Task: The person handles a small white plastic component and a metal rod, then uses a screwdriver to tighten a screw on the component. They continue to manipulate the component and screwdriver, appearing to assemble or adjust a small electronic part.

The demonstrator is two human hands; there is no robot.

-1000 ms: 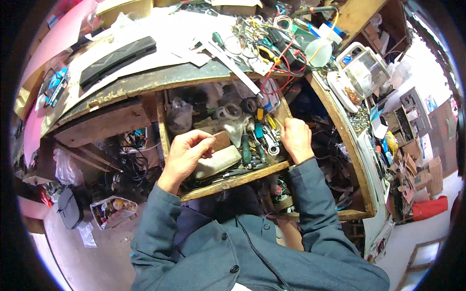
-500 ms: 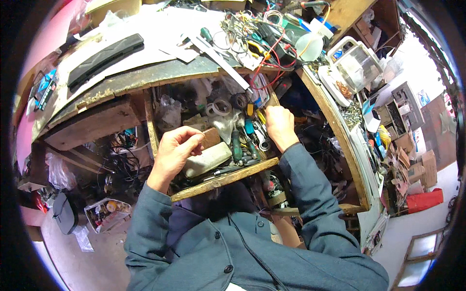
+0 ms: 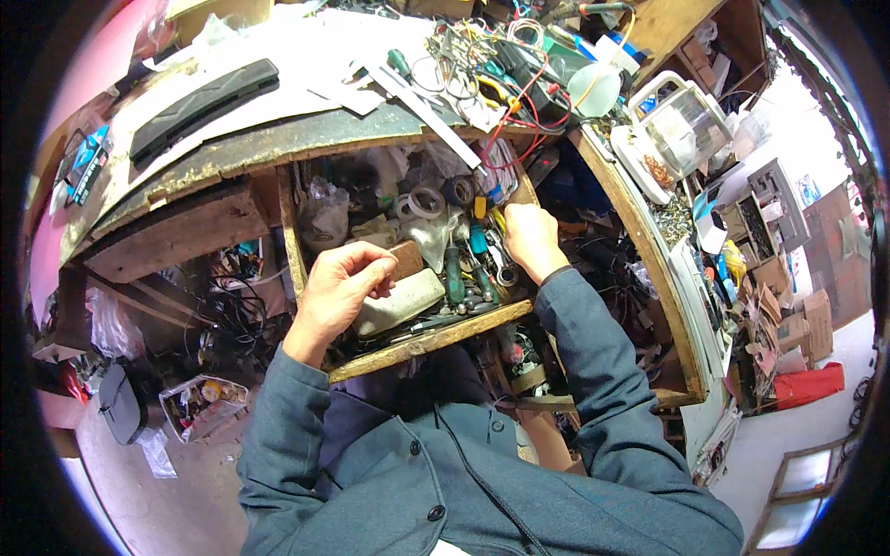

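Observation:
An open wooden drawer (image 3: 436, 343) full of tools and small parts is in front of me. My left hand (image 3: 345, 289) hovers over its left front, thumb and fingertips pinched together; anything between them is too small to make out. Just beside those fingers are a pale oblong block (image 3: 400, 304) and a brown block (image 3: 406, 260). My right hand (image 3: 532, 239) is a closed fist at the drawer's right side, next to a yellow-handled tool (image 3: 500, 221); its grip is hidden. Between the hands lie a green-handled screwdriver (image 3: 453, 276), a ring wrench (image 3: 506, 275) and a tape roll (image 3: 425, 203).
On the benchtop above the drawer are a long black case (image 3: 206, 109), a white strip (image 3: 431, 116) and tangled wires (image 3: 464, 56). A clear container (image 3: 681, 130) stands at right. Below left, a bin of parts (image 3: 204, 408) sits on the floor.
My left hand has turned slightly, its fingers drawn a little closer together over the drawer. My right hand stays at the drawer's right side. The whole view has shifted very slightly.

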